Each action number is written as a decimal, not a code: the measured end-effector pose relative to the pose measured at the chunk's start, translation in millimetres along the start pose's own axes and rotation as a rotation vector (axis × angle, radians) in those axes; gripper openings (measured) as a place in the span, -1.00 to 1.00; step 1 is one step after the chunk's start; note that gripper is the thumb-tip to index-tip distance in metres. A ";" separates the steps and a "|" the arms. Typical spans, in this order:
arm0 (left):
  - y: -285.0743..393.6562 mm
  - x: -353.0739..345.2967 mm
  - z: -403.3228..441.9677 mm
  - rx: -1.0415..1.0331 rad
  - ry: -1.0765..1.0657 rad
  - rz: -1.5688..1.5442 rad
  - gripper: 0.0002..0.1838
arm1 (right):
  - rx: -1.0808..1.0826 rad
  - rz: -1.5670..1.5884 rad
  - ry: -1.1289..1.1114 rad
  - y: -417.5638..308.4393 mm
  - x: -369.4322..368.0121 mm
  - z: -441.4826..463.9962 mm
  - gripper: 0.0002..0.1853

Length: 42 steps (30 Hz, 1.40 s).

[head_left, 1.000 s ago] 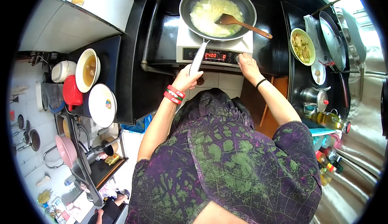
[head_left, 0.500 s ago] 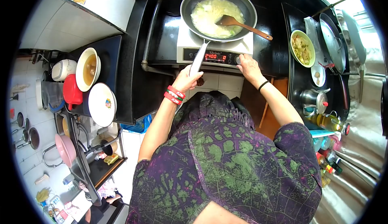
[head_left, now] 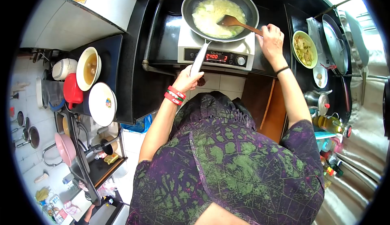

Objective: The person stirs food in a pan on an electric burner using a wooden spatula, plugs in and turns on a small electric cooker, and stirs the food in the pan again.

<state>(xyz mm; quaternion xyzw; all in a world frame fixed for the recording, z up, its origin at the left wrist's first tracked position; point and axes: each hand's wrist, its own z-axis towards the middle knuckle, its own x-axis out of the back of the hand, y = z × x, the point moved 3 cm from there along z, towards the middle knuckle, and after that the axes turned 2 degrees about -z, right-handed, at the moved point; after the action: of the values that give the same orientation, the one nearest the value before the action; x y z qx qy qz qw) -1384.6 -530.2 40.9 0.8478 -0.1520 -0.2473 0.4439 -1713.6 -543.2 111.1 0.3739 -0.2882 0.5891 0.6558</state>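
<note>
My left hand [head_left: 188, 80] is wrapped round the silver handle [head_left: 199, 58] of a dark pan [head_left: 189, 3]. Pale soupy food [head_left: 215, 11] with white and green bits lies in the pan, which rests on an induction cooker [head_left: 185, 46] with a red lit display. A wooden spatula [head_left: 231, 21] leans in the food, its handle over the pan's right rim. At the end of that handle is my right hand [head_left: 271, 40], its fingers closed round it. The cooker's round knob [head_left: 240, 60] shows uncovered.
On the right counter stand a bowl of food [head_left: 304, 49], a small white dish [head_left: 320, 75], a large lid [head_left: 335, 42], a kettle [head_left: 317, 100] and bottles. At left are a bowl of brown liquid [head_left: 89, 68], a white plate [head_left: 102, 104] and a pink basin [head_left: 66, 150].
My right hand has left the cooker's knob and moved up and right to the spatula handle, taking hold of it. My left hand has stayed on the pan handle.
</note>
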 end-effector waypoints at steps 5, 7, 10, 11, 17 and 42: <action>1.3 -1.2 -0.3 0.018 0.006 -0.001 -0.71 | -0.054 0.083 -0.346 27.7 -62.5 -2.5 -0.73; 0.0 0.4 0.2 0.016 0.002 -0.002 -0.71 | 0.092 0.192 -0.360 19.1 -51.6 6.3 -0.77; 0.7 -0.2 -0.4 0.015 -0.002 -0.009 -0.70 | 0.094 0.138 -0.464 17.5 -29.7 26.0 -0.74; 1.3 -0.5 -0.7 0.016 -0.002 -0.013 -0.70 | 0.109 0.160 -0.469 21.7 -16.6 34.8 -0.74; 0.3 0.3 -1.1 0.014 0.004 -0.014 -0.67 | 0.082 0.244 -0.837 22.7 23.6 62.3 -0.79; 4.5 -3.0 -4.7 -0.003 -0.002 -0.033 -0.65 | -0.114 0.428 -0.840 -13.1 -117.9 165.6 -0.72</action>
<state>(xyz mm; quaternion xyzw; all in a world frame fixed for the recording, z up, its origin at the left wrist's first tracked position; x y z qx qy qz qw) -1384.6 -528.1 47.7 0.8492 -0.1381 -0.2558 0.4408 -1706.7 -746.6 104.5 0.4753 -0.6309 0.4920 0.3659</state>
